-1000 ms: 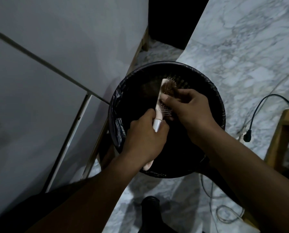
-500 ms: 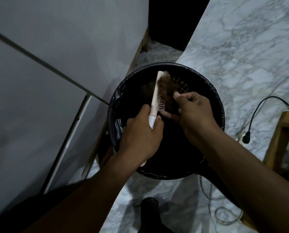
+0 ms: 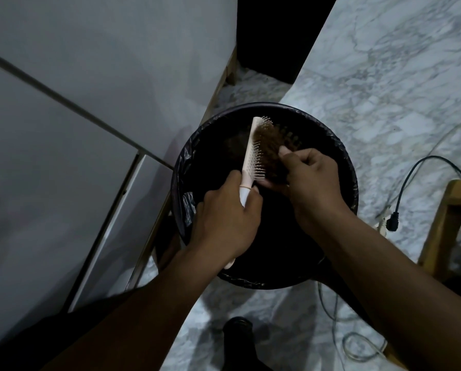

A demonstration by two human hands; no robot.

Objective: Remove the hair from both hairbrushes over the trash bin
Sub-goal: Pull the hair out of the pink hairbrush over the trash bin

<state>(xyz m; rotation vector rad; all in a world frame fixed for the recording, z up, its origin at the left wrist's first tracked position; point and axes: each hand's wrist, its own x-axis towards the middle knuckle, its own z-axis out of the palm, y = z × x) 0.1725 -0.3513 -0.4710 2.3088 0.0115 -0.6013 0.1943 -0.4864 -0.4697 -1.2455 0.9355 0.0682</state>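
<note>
Over the lined trash bin, hands pull hair off a hairbrush.

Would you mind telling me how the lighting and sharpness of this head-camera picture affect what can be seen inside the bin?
Head view: dim overall; the trash bin interior is nearly black, so its contents cannot be made out. The pale hairbrush and its brown hair stand out sharply, as do the left hand and right hand. Wide-angle bending shows at the edges.

I see the marble floor carrying the black trash bin below my hands, a black cable right of my right hand.
</note>
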